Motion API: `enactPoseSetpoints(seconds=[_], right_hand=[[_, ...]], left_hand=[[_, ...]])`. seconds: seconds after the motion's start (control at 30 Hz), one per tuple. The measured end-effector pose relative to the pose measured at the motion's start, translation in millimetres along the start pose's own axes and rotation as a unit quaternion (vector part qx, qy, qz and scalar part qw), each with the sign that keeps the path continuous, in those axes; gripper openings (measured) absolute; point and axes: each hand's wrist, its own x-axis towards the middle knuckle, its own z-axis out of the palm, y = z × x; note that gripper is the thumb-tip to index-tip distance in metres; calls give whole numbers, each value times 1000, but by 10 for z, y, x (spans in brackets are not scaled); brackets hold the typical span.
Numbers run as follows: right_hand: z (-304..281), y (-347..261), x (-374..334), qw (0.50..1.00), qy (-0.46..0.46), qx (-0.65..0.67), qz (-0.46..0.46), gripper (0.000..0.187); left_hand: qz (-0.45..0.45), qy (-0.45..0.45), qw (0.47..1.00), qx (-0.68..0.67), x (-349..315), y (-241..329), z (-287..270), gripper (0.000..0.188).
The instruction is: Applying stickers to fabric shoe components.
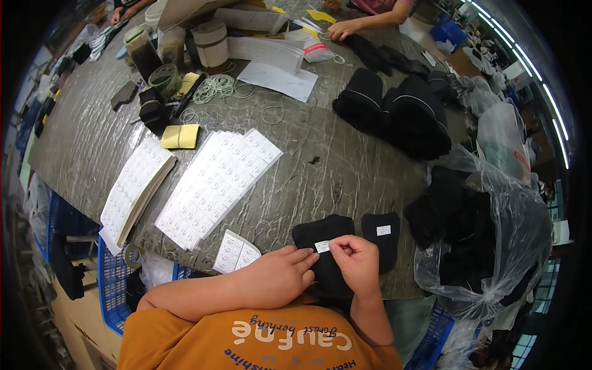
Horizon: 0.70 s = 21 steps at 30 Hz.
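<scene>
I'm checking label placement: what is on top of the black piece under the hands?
A small white label, the left hand and right hand at its ends, lies on or just above the black piece. The surface they cover cannot be seen.

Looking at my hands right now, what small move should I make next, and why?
I'd probably press the white label flat onto the larger black piece: your right hand seems to pinch its right end, your left hand has fingertips near its left end, and the smaller black piece alongside already bears a similar label.
</scene>
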Motion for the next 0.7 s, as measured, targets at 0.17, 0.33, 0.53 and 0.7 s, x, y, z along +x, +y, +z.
enactPoseSetpoints(seconds=[0.17, 0.33, 0.53, 0.7], right_hand=[[8, -16, 8, 1000, 6, -23, -10, 2], [-8, -24, 20, 1000, 0, -26, -5, 2], [7, -40, 23, 999, 13, -51, -5, 4], [48, -22, 10, 998, 57, -9, 40, 40]], left_hand=[[4, 1, 1000, -2, 8, -14, 21, 28], [6, 3, 1000, -13, 39, -21, 15, 28], [-21, 13, 998, -63, 79, -59, 49, 26], [-16, -2, 999, -35, 107, -74, 89, 27]])
